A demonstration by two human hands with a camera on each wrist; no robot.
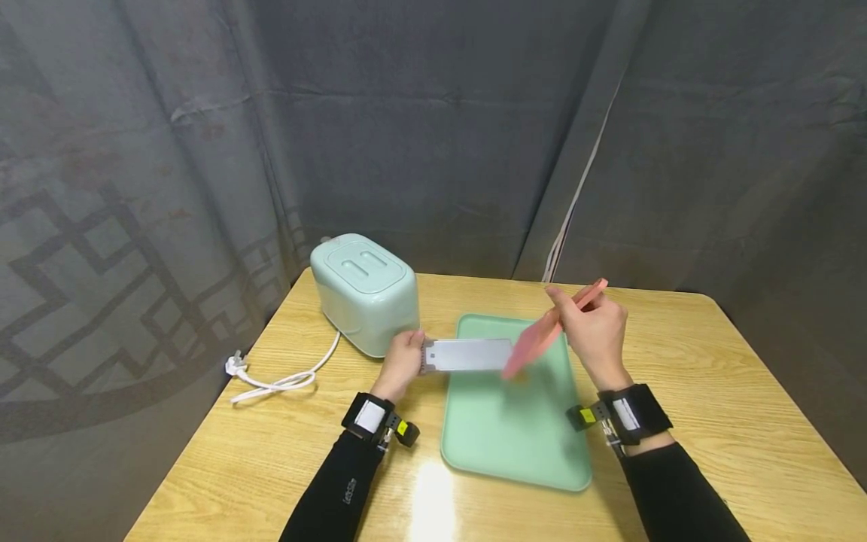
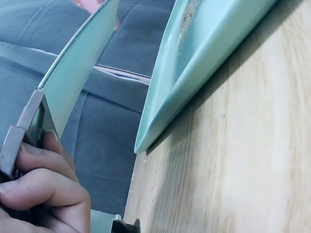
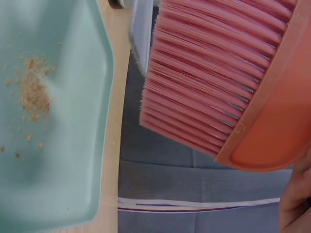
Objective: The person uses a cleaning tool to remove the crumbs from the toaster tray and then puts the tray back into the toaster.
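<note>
My left hand (image 1: 401, 365) grips the grey end of a flat metal crumb tray (image 1: 470, 355), held over the left part of a mint-green serving tray (image 1: 515, 444). In the left wrist view the fingers curl around that end piece, and the plate (image 2: 77, 63) reflects green. My right hand (image 1: 596, 331) holds an orange brush (image 1: 538, 340) by its handle. Its pink bristles (image 3: 209, 73) slant down at the crumb tray's free end; whether they touch cannot be told. Brown crumbs (image 3: 35, 90) lie in a small heap on the serving tray, with loose bits around them.
A mint-green toaster (image 1: 366, 301), its lid on, stands at the back left of the wooden table (image 1: 711, 391). Its white cord (image 1: 287, 384) and plug (image 1: 235, 365) lie near the left edge. A grey curtain (image 1: 433, 150) hangs behind the table.
</note>
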